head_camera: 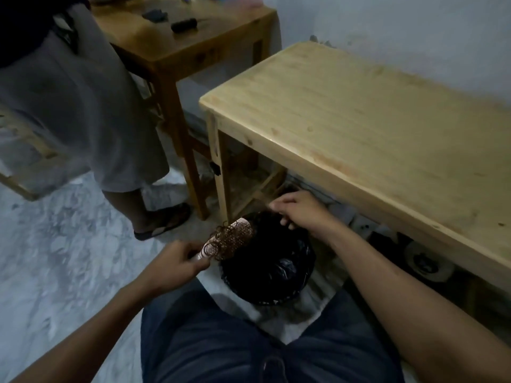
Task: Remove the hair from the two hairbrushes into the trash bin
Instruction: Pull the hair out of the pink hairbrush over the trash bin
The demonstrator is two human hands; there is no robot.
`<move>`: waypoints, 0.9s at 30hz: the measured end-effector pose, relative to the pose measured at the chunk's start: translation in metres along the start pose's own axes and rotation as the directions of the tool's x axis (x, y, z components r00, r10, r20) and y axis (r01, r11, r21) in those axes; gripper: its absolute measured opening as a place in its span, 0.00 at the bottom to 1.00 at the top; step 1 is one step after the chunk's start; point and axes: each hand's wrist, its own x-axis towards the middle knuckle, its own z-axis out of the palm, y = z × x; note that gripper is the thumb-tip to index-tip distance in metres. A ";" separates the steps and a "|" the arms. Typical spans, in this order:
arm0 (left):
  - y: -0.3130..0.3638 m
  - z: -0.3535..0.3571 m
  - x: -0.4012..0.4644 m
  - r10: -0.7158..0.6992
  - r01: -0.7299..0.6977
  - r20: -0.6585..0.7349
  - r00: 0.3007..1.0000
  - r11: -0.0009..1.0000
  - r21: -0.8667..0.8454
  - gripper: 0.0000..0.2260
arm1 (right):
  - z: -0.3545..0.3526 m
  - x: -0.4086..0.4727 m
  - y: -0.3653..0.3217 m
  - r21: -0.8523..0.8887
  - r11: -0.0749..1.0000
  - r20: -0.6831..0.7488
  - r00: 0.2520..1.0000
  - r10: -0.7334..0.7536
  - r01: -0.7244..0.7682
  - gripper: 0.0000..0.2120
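My left hand [177, 262] grips the handle of a pink hairbrush [225, 241] whose head is covered in curly brown hair. The brush head sits over the left rim of a black trash bin [269, 262] lined with a black bag, on the floor between my knees. My right hand [300, 210] hovers over the bin's far rim with fingers curled down; whether it pinches any hair is too blurred to tell. A dark hairbrush [184, 24] lies on the far brown table [177, 48].
A light wooden table [373, 120] stands to the right, its edge above the bin. Another person in grey shorts [83, 106] stands at the left, a sandalled foot [163, 222] close to the bin. The floor [55, 258] is marbled.
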 end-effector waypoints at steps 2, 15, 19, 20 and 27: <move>-0.002 0.009 0.004 -0.019 0.019 -0.009 1.000 0.999 -0.034 0.09 | -0.007 0.002 0.013 0.113 0.988 -0.030 0.994 0.104 -0.100 0.09; -0.003 0.020 0.021 -0.184 0.163 -0.055 0.981 0.949 -0.269 0.09 | -0.017 0.005 0.048 -0.052 0.982 -0.034 0.983 0.179 -0.181 0.16; 0.006 0.025 0.024 -0.174 0.156 -0.039 0.984 0.944 -0.292 0.09 | -0.008 0.005 0.036 -0.169 0.979 -0.009 0.993 0.117 -0.117 0.18; 0.008 0.026 0.024 -0.174 0.155 -0.033 0.984 0.938 -0.310 0.09 | -0.006 0.004 0.033 -0.150 0.985 -0.020 0.996 0.087 -0.089 0.18; 0.028 0.043 0.029 -0.177 0.162 -0.002 0.984 0.907 -0.388 0.07 | 0.003 -0.001 0.018 -0.007 0.997 0.077 0.994 -0.082 0.083 0.14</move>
